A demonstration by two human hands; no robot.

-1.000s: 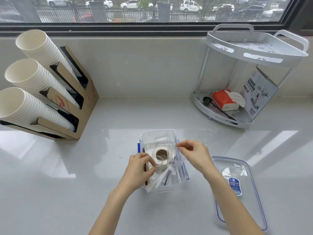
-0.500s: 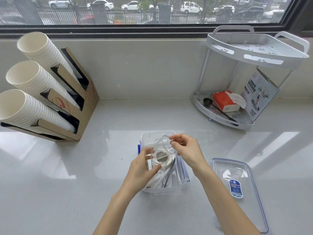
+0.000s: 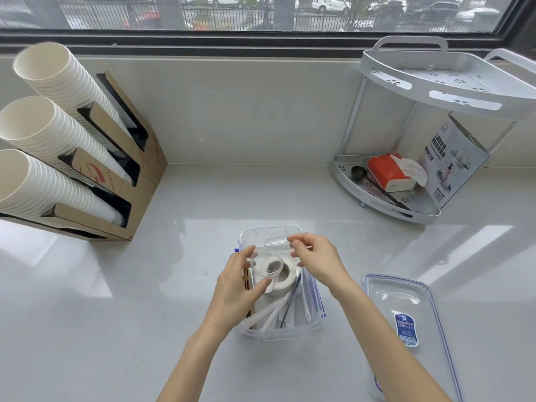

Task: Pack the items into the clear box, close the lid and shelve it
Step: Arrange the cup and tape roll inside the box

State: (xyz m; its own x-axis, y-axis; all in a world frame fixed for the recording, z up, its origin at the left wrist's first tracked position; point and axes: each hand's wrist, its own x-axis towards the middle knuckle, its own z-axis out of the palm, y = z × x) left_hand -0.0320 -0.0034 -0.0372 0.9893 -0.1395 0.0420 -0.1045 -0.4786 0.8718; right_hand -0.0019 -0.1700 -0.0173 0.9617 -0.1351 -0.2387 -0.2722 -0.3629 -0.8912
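The clear box (image 3: 290, 333) stands open on the white counter in front of me. Inside lie a roll of white tape (image 3: 285, 275), several white utensils (image 3: 275, 313) and a dark-handled tool. My left hand (image 3: 236, 285) holds a small clear plastic cup (image 3: 266, 266) upright over the box's left side. My right hand (image 3: 317, 261) hovers over the box's far end, fingertips pinched on a second clear cup (image 3: 275, 242) lying near the back wall. The clear lid (image 3: 406, 323) with blue trim and a blue label lies flat to the right of the box.
A cardboard rack with stacks of white paper cups (image 3: 58, 158) fills the left. A white two-tier corner shelf (image 3: 429, 134) stands at the back right, holding a red tissue pack (image 3: 388, 172), a scoop and a printed carton (image 3: 452, 161). A window runs along the back.
My left hand has lifted a clear cup up and left, off the tape roll. My right hand has moved toward the box's far end, onto the other cup.
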